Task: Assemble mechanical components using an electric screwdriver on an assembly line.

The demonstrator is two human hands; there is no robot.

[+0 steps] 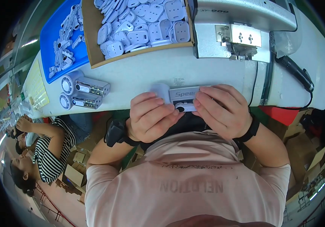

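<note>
Both my hands hold a white handheld fan [185, 91] at the near edge of the table, its round head to the left and its body to the right. My left hand [151, 115] grips near the round head, thumb and fingers closed on the near side. My right hand [223, 109] pinches the right end of the body. An opening in the body shows a dark inside with a small white part in it. My fingers cover both its ends. Two similar fans [85, 86] lie to the left, their bodies open with inner parts showing.
A cardboard box [143, 51] of white plastic covers stands at the back, beside a blue tray [46, 49] of small white parts. Back right is a silver metal machine [208, 38]; a black corded electric screwdriver [294, 72] lies beyond it. People [53, 155] work at left.
</note>
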